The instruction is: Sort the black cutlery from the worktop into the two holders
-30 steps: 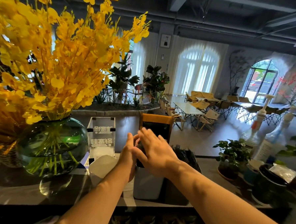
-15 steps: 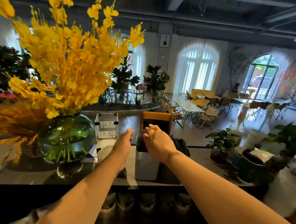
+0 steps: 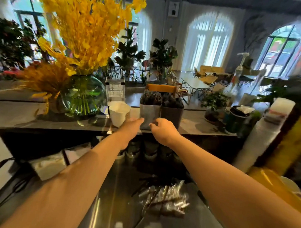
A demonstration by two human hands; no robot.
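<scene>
The person's left hand (image 3: 130,128) is hovering in front of the lower left corner of a pale silver square metal holder (image 3: 149,113), its fingers (image 3: 139,120) lying straight and close together with nothing in them; whether the tips are touching the holder cannot be told. The right hand (image 3: 164,132) is hanging just beside it, before the seam between that holder and a dark grey square holder (image 3: 172,116), its fingers (image 3: 153,126) bending loosely and gripping nothing. Both holders are standing side by side and touching on a raised grey counter ledge (image 3: 198,125). Each is bristling with upright black plastic cutlery (image 3: 151,97). More of the black cutlery is lying in a loose heap of clear plastic sleeves (image 3: 166,200) on the lower shiny steel worktop (image 3: 111,190), between the two forearms and nearer the right one. Left of the silver holder a white paper cup (image 3: 118,114) is standing, with a clear acrylic sign block (image 3: 115,92) behind it and a round green glass vase (image 3: 84,98) of yellow flowers (image 3: 87,32) further left. A small potted green plant (image 3: 215,101) is sitting to the right of the dark holder.
</scene>
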